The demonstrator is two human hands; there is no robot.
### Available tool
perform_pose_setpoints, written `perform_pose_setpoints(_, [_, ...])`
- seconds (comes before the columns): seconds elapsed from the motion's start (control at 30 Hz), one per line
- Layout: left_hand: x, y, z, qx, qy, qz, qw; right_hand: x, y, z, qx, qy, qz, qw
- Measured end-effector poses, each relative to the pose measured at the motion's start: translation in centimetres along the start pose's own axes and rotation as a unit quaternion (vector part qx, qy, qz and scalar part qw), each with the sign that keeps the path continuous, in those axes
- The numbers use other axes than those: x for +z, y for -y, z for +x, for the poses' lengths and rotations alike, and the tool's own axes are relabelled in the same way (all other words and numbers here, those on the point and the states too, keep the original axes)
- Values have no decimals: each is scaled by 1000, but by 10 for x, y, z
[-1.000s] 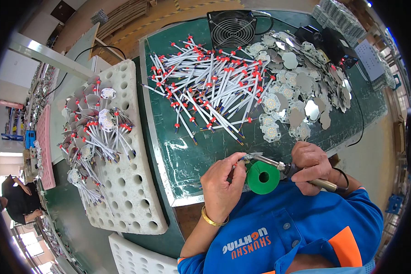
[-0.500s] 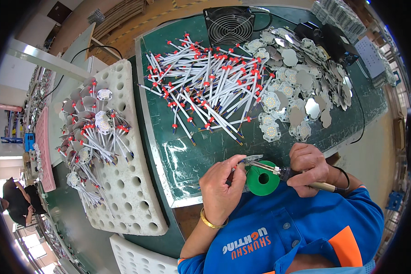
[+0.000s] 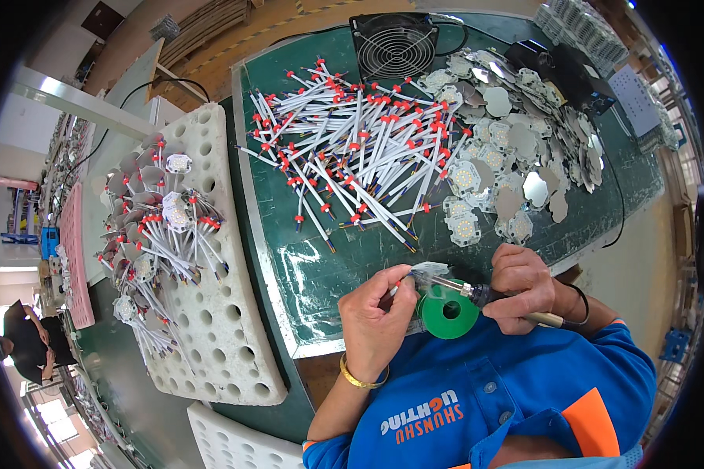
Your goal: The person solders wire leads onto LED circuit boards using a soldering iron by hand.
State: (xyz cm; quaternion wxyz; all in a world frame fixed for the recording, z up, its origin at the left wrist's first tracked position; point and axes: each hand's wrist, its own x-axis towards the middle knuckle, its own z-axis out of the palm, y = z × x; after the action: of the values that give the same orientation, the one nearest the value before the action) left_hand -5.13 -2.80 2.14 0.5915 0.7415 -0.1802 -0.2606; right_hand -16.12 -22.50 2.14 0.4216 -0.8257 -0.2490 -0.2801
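Left hand point(image 3: 377, 310): while the thumb and fingertips are pinched together, they've got a small board point(image 3: 430, 268), kinda blurry, by the near edge of the table point(image 3: 368, 254).
Right hand point(image 3: 519, 291): fingers curled fully around the handle of the iron point(image 3: 454, 286), no gap.
Tip: points left at the board; can't tell if it's actually touching.
Spool point(image 3: 446, 328): green, between the hands, just nearer than the iron.
Wires point(image 3: 352, 152): big messy heap at the middle of the table, white with red bits.
Boards point(image 3: 512, 137): piled right of the wires, some LED side up.
Fan point(image 3: 396, 51): black, far side, behind the wires.
Foam block point(image 3: 241, 285): white, full of holes, off to the left, wired boards bunched on top.
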Motion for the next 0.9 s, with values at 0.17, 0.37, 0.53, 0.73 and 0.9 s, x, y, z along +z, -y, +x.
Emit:
perform_pose_setpoints(0.17, [-1,3,3,-41,2,-49,998,-4,1,3,13,-23,21,999])
perform_pose_setpoints(0.37, [-1,5,2,-45,1,-66,997,-3,4,5,14,-24,23,999])
perform_pose_setpoints(0.53, [1,5,6,-42,8,-85,995,2,5,4,34,-51,-62,996])
perform_pose_setpoints(0.73, [7,-5,14,-33,49,-129,990,24,-7,24,150,-102,-107,977])
perform_pose_setpoints(0.9, [-11,0,29,-38,208,-225,951,17,-7,34,164,-97,-32,981])
